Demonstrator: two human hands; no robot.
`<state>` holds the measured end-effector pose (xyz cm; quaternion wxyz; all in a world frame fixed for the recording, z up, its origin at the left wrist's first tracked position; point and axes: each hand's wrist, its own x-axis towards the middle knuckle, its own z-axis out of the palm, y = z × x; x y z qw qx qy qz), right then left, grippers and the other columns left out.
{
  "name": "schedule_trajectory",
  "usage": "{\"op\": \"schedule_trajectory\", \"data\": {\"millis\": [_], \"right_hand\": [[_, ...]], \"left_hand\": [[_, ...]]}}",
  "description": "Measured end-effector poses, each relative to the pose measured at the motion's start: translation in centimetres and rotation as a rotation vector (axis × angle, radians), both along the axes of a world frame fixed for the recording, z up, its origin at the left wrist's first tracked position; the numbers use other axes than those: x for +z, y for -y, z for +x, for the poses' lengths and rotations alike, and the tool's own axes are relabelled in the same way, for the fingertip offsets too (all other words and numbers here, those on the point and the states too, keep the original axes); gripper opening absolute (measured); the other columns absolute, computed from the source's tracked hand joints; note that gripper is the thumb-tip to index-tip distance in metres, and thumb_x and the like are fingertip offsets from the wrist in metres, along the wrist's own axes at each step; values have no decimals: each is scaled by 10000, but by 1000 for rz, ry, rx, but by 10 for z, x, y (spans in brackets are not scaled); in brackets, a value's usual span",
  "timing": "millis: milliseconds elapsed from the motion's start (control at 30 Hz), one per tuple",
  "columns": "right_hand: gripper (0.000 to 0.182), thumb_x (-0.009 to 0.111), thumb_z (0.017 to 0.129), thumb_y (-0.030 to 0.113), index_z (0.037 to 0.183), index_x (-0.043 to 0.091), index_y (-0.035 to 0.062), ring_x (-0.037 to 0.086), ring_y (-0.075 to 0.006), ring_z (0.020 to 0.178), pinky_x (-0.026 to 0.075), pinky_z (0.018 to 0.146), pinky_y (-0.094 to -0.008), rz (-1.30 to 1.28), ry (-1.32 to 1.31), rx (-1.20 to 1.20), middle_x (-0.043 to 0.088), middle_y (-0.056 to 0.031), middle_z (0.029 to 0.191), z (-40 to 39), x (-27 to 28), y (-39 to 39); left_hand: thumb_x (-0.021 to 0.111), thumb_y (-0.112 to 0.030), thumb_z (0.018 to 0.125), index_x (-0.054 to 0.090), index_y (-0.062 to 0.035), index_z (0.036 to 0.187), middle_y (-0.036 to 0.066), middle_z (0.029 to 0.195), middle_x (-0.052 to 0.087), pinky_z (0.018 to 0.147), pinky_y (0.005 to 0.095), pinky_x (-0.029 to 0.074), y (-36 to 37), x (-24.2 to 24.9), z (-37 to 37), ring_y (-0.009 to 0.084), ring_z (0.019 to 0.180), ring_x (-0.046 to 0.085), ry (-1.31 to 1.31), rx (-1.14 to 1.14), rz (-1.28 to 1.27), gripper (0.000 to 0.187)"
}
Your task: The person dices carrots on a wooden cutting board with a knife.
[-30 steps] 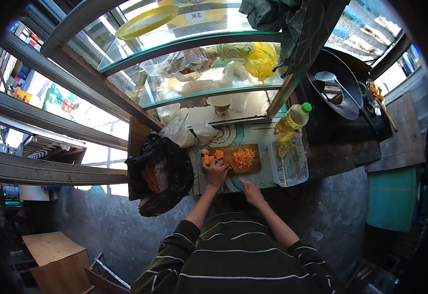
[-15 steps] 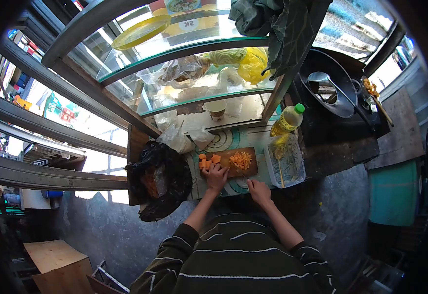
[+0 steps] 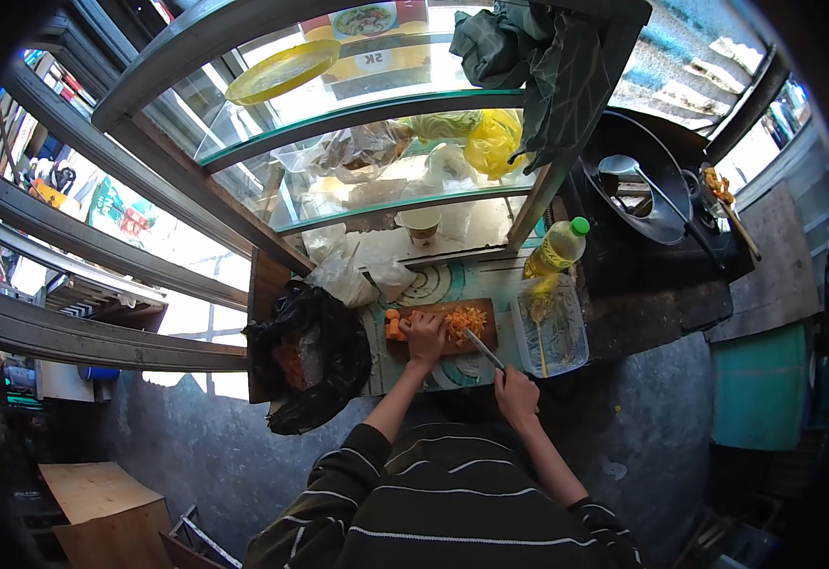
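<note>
A wooden cutting board (image 3: pixel 424 353) lies on the patterned counter in front of me. Carrot chunks (image 3: pixel 394 327) sit at its left end, and a heap of chopped carrot (image 3: pixel 468 322) is spread on the right. Over the board, between chunks and heap, my left hand (image 3: pixel 424 339) has its fingers bent down and closed; what is under them is hidden. My right hand (image 3: pixel 516 391) grips the handle of a knife (image 3: pixel 483 348), its blade slanting up-left to the edge of the chopped heap.
Right of the board stand a clear plastic tub (image 3: pixel 566 356) and a green-capped oil bottle (image 3: pixel 559 248). Farther right, a wok (image 3: pixel 656 223) with a ladle (image 3: pixel 656 185) rests on the stove. A black plastic bag (image 3: pixel 343 346) sits left. Behind rises a glass cabinet (image 3: pixel 367 114) holding a paper cup (image 3: pixel 421 225).
The knife has swung out to the right, its blade now in plain view. My left hand has shifted slightly right and up, over a chunk that was visible before. The view has tilted slightly.
</note>
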<state>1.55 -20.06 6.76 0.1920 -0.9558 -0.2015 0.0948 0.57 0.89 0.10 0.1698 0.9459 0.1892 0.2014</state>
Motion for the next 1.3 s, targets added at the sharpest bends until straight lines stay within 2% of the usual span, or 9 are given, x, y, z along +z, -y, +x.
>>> {"op": "schedule_trajectory", "data": {"millis": [100, 233, 333, 400, 433, 500, 933, 1133, 1300], "right_hand": [[353, 418, 866, 353, 811, 538, 26, 566, -399, 679, 445, 605, -470, 27, -308, -31, 593, -199, 757, 2, 0, -3], [405, 407, 880, 364, 828, 523, -21, 542, -425, 719, 406, 593, -467, 197, -438, 32, 561, -250, 760, -2, -32, -24], [426, 407, 883, 398, 809, 520, -7, 561, -345, 622, 410, 541, -404, 312, -440, 167, 563, -197, 693, 1, -78, -37], [417, 405, 883, 444, 767, 482, 51, 460, -188, 477, 362, 449, -313, 490, -812, 9, 477, -63, 598, 5, -89, -44], [417, 405, 883, 444, 767, 482, 51, 460, -188, 477, 362, 449, -313, 495, -814, 11, 477, -63, 598, 7, -78, -47], [383, 398, 880, 477, 750, 433, 118, 322, -74, 459, 280, 406, -233, 607, -1219, -285, 345, 32, 566, 11, -55, -43], [383, 394, 872, 499, 760, 424, 135, 285, -75, 419, 250, 382, -222, 671, -1257, -305, 327, 35, 534, 13, -44, -49], [412, 388, 868, 515, 780, 431, 115, 276, -74, 386, 244, 365, -224, 654, -1488, -345, 338, 28, 522, 19, -40, -41], [428, 387, 864, 526, 783, 435, 109, 275, -70, 382, 238, 366, -227, 496, -1296, -285, 342, 26, 525, 17, -28, -33]], "left_hand": [[623, -258, 722, 646, -168, 885, -13, 824, 592, 781, 432, 247, -18, 10, -3, 165, 862, 504, 65, 66, 25, 188], [628, -268, 712, 637, -169, 912, -8, 896, 582, 805, 459, 243, -39, 39, -10, 170, 917, 484, -93, 134, 27, 224], [637, -288, 698, 628, -164, 922, -2, 945, 570, 818, 486, 235, -46, 41, -12, 186, 970, 458, -178, 92, 14, 256], [652, -324, 678, 630, -154, 915, 6, 937, 573, 827, 489, 226, -49, 33, -15, 200, 987, 449, -242, 37, 112, 293], [652, -324, 678, 630, -154, 915, 6, 937, 573, 827, 489, 226, -51, 32, -16, 200, 987, 449, -244, 37, 116, 293], [656, -340, 672, 627, -153, 930, 5, 941, 574, 840, 487, 214, -52, 29, -15, 203, 999, 440, -320, 7, 111, 320], [650, -322, 679, 623, -154, 966, 0, 924, 582, 834, 469, 217, -43, 26, -20, 190, 995, 446, -275, -23, 165, 334], [626, -321, 701, 616, -123, 969, 15, 911, 561, 833, 451, 217, -26, 35, -28, 185, 956, 464, -105, -58, 118, 333], [632, -340, 688, 625, -126, 959, 31, 913, 577, 820, 459, 233, -5, 31, -36, 195, 960, 479, -136, -52, 119, 346]]}}
